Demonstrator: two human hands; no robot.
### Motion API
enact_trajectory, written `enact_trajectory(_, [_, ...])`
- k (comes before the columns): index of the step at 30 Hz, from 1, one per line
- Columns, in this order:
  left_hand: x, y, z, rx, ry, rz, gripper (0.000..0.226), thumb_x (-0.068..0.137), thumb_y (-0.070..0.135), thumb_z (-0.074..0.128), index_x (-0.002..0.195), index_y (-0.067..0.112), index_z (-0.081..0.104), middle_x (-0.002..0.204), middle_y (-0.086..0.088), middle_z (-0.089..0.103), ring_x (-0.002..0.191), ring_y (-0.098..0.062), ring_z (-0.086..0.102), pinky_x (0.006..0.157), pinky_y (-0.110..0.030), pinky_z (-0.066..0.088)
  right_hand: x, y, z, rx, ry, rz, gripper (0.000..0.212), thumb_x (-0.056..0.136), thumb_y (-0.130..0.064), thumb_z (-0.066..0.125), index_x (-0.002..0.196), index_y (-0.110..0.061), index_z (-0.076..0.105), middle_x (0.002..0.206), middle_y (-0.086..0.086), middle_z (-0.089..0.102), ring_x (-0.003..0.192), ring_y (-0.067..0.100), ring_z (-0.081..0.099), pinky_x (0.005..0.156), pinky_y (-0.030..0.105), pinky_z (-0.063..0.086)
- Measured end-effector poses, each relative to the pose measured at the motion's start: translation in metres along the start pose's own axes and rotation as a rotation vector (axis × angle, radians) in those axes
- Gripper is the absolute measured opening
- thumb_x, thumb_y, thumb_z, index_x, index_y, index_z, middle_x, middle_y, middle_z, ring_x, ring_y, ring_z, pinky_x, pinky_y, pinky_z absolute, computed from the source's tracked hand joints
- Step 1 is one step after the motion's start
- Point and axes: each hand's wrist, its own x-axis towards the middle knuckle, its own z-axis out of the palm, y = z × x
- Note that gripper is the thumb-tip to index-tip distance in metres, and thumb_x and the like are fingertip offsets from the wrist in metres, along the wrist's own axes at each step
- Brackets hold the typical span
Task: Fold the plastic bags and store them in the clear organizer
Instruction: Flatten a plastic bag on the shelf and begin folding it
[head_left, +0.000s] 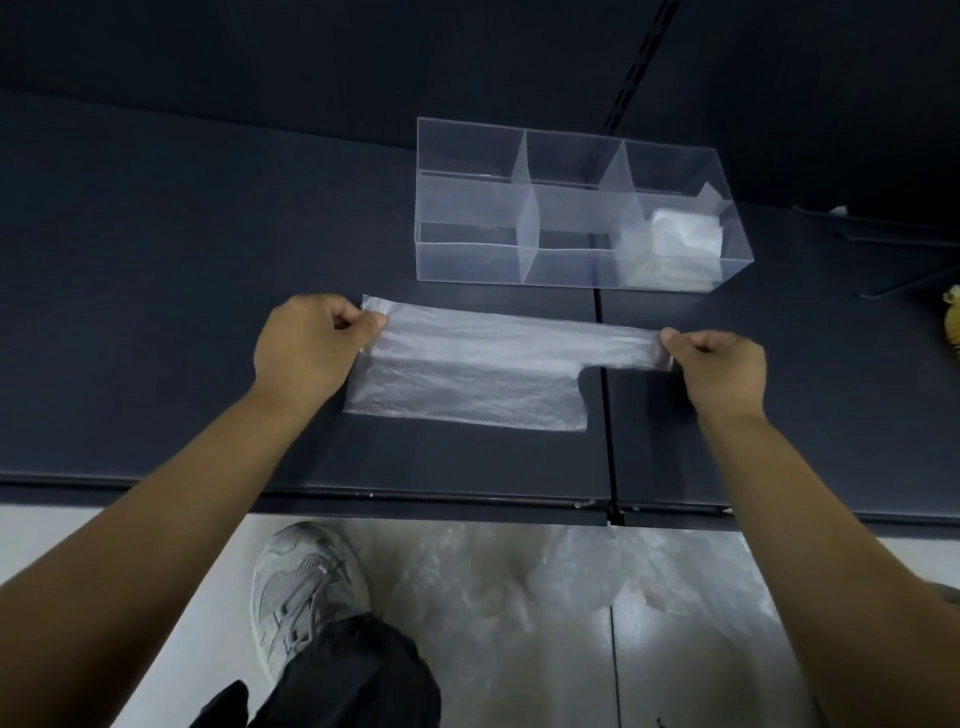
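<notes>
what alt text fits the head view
The left hand and right hand each pinch one end of a clear plastic bag spread on a dark table. Beyond it stands the clear organizer, folded bags in its right-end compartment.

Head-worn wide-angle camera looks steeply down, close over the dark table (156, 312); floor (218, 639) beneath.

A dark table (156, 312) is seen, split by a seam just left of the right hand (714, 364). Between that hand and the left hand (306, 345), a plastic bag (467, 384) is laid flat. Beyond both hands a clear organizer (467, 254) is set down; well right of the right hand, a yellow object (951, 322) is glimpsed.
</notes>
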Motion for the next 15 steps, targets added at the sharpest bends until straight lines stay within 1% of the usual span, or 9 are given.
enact_trajectory(2, [-0.003,0.002,0.002,0.046,0.041,0.010,0.021,0.087,0.039,0.065,0.072,0.024,0.063,0.071,0.010,0.063,0.066,-0.011,0.058,0.054,-0.022,0.038,-0.002,-0.003,0.003,-0.059,0.038,-0.013,0.027,0.084,-0.036,0.071,0.071,-0.013,0.064,0.063,-0.010,0.058,0.057,0.000,0.050,0.047,0.007,0.034])
enact_trajectory(4, [-0.009,0.004,0.004,0.112,0.148,0.063,0.017,0.087,0.032,0.067,0.084,0.016,0.064,0.090,-0.003,0.063,0.082,-0.022,0.059,0.064,-0.029,0.044,-0.003,-0.005,0.006,-0.097,0.071,-0.025,0.028,0.085,-0.037,0.070,0.070,-0.013,0.064,0.060,-0.009,0.056,0.055,0.001,0.050,0.048,0.013,0.034])
enact_trajectory(6, [-0.017,0.008,0.008,0.229,0.290,0.251,0.019,0.087,0.022,0.066,0.099,0.008,0.063,0.107,-0.015,0.056,0.096,-0.033,0.054,0.079,-0.040,0.043,-0.003,-0.007,0.007,-0.130,0.094,-0.039,0.031,0.085,-0.037,0.069,0.066,-0.014,0.062,0.059,-0.007,0.055,0.055,0.008,0.050,0.052,0.021,0.033])
enact_trajectory(7, [-0.023,0.011,0.011,0.268,0.305,0.382,0.020,0.087,0.018,0.064,0.104,0.007,0.062,0.111,-0.017,0.055,0.098,-0.036,0.053,0.083,-0.042,0.040,-0.002,-0.007,0.008,-0.153,0.100,-0.048,0.032,0.086,-0.037,0.068,0.063,-0.015,0.060,0.058,-0.005,0.055,0.055,0.010,0.050,0.055,0.022,0.033])
enact_trajectory(9, [-0.031,0.016,0.022,0.312,0.188,0.621,0.024,0.088,0.012,0.060,0.111,0.005,0.063,0.120,-0.018,0.057,0.106,-0.037,0.055,0.093,-0.042,0.038,-0.002,-0.009,0.009,-0.187,0.103,-0.057,0.035,0.086,-0.038,0.068,0.063,-0.014,0.061,0.059,-0.001,0.057,0.056,0.013,0.050,0.054,0.024,0.032])
enact_trajectory(10, [-0.034,0.016,0.029,0.338,0.088,0.680,0.029,0.091,0.011,0.059,0.119,0.003,0.061,0.128,-0.019,0.056,0.116,-0.037,0.053,0.103,-0.041,0.035,-0.002,-0.009,0.009,-0.200,0.104,-0.057,0.036,0.086,-0.039,0.067,0.064,-0.011,0.062,0.061,0.002,0.059,0.056,0.014,0.051,0.053,0.024,0.032])
enact_trajectory(11, [-0.036,0.016,0.034,0.372,-0.020,0.680,0.037,0.095,0.015,0.056,0.129,0.001,0.055,0.139,-0.018,0.050,0.129,-0.035,0.046,0.112,-0.040,0.027,-0.002,-0.010,0.009,-0.210,0.104,-0.055,0.037,0.086,-0.039,0.067,0.066,-0.008,0.064,0.063,0.004,0.060,0.056,0.016,0.052,0.052,0.024,0.032])
enact_trajectory(13, [-0.037,0.010,0.041,0.471,-0.166,0.589,0.058,0.101,0.036,0.037,0.148,0.004,0.028,0.157,-0.012,0.025,0.146,-0.025,0.018,0.119,-0.035,0.004,-0.003,-0.012,0.009,-0.228,0.101,-0.035,0.039,0.087,-0.040,0.066,0.071,-0.004,0.066,0.067,0.007,0.062,0.063,0.023,0.058,0.055,0.025,0.036])
enact_trajectory(15, [-0.034,0.000,0.044,0.578,-0.196,0.523,0.073,0.095,0.056,0.012,0.152,0.012,0.003,0.161,-0.004,0.002,0.148,-0.017,-0.003,0.119,-0.033,-0.008,-0.008,-0.020,0.010,-0.261,0.133,-0.017,0.035,0.089,-0.039,0.064,0.080,-0.005,0.066,0.080,0.009,0.065,0.077,0.026,0.061,0.063,0.028,0.039])
